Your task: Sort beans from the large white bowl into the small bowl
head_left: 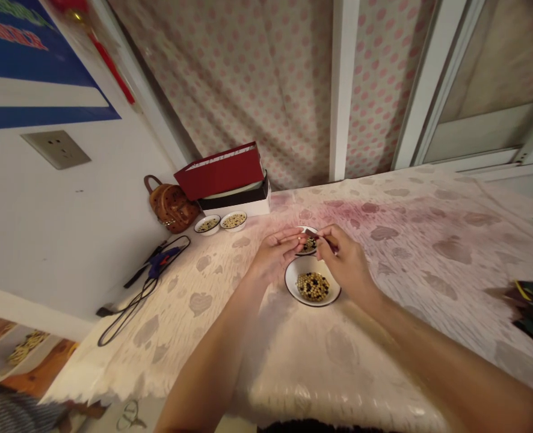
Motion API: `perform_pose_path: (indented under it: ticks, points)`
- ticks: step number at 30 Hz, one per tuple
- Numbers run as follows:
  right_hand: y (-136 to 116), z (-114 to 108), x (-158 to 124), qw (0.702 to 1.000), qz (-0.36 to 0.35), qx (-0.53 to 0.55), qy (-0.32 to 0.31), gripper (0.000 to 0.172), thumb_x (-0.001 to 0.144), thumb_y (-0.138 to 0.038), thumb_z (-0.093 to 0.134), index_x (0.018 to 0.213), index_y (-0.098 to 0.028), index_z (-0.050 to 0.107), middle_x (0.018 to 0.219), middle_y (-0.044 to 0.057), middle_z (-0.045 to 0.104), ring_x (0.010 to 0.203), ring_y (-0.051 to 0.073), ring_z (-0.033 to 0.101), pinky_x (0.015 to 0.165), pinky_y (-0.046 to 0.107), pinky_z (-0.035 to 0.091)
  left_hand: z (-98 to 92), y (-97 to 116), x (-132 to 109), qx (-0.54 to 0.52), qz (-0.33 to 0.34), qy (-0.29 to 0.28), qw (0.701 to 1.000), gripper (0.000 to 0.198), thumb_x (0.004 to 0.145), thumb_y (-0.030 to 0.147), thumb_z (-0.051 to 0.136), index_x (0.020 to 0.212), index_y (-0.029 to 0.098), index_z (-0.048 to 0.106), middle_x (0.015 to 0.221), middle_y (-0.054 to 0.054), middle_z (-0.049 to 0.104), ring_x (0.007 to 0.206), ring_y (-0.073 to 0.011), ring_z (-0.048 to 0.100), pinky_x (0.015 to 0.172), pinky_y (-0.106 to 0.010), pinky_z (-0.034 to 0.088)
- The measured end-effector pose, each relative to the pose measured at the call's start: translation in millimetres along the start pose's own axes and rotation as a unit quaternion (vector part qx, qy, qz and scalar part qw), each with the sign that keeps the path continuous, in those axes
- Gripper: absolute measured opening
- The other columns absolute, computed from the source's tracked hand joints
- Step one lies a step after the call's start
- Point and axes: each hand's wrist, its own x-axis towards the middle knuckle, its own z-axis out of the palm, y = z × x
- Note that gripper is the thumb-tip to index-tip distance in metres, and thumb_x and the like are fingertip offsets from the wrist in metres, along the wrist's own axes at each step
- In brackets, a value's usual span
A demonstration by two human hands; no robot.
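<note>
Left hand (275, 254): grip closed, fingertips (296, 238) together, any held item too small to tell
Right hand (345, 262): grip clamped on small red stick (314, 234)
Between hands: small bowl (305, 228)
Below hands: white bowl (312, 304) of mixed beans (312, 287)

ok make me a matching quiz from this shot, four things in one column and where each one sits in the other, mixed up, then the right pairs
Things
1. brown studded backpack
2. red box
3. blue glue gun
4. large white bowl of yellow and black beans

Places
A. lying on the cloth beside the wall
B. just below the left hand and right hand
C. on top of a black-and-white box
D. in the corner against the wall, next to the boxes

Right pairs: 1-D, 2-C, 3-A, 4-B
</note>
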Motion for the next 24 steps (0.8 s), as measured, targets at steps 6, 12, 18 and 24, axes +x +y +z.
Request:
perform_pose_path:
  ticks: [6, 12, 18, 24]
  points:
    - [-3.8, 0.2, -0.9, 1.0, -0.002, -0.011, -0.005, 0.01, 0.092, -0.032, 0.049, 0.087, -0.025, 0.055, 0.062, -0.004, 0.063, 0.057, 0.016, 0.058, 0.063, 0.03, 0.04, -1.5, -0.1, -2.4, 0.019, 0.015, 0.003, 1.0, 0.023, 0.08, 0.005, 0.078, 0.101, 0.012, 0.079, 0.093, -0.007, 0.079, 0.087, -0.0124, 0.073, 0.097, -0.028, 0.054]
    - [-4.1, 0.6, -2.5, 0.999, -0.023, -0.021, -0.017, 0.011, 0.093, -0.033, 0.05, 0.09, -0.025, 0.056, 0.063, -0.003, 0.064, 0.057, 0.017, 0.059, 0.06, 0.029, 0.039, -5.8, -6.6, -0.4, 0.082, 0.062, -0.017, 0.995, 0.031, 0.077, 0.02, 0.085, 0.107, 0.015, 0.078, 0.099, -0.009, 0.079, 0.093, -0.018, 0.074, 0.097, -0.036, 0.053]
    - [-1.0, 2.1, -2.3, 0.998, -0.033, -0.044, -0.024, 0.013, 0.094, -0.035, 0.05, 0.092, -0.025, 0.057, 0.064, -0.003, 0.065, 0.057, 0.018, 0.059, 0.06, 0.029, 0.038, -6.2, -8.3, -0.4, 0.132, 0.094, -0.021, 0.987, 0.035, 0.075, 0.024, 0.084, 0.108, 0.016, 0.078, 0.099, -0.009, 0.079, 0.094, -0.0198, 0.073, 0.091, -0.034, 0.054]
    - [3.0, 2.9, -2.5, 0.998, -0.027, -0.05, -0.032, 0.014, 0.095, -0.036, 0.05, 0.094, -0.025, 0.059, 0.065, -0.003, 0.066, 0.058, 0.018, 0.06, 0.06, 0.03, 0.038, -3.9, -5.2, -3.3, 0.138, 0.102, -0.023, 0.985, 0.036, 0.074, 0.025, 0.085, 0.108, 0.016, 0.077, 0.1, -0.009, 0.079, 0.092, -0.0194, 0.072, 0.087, -0.033, 0.054]
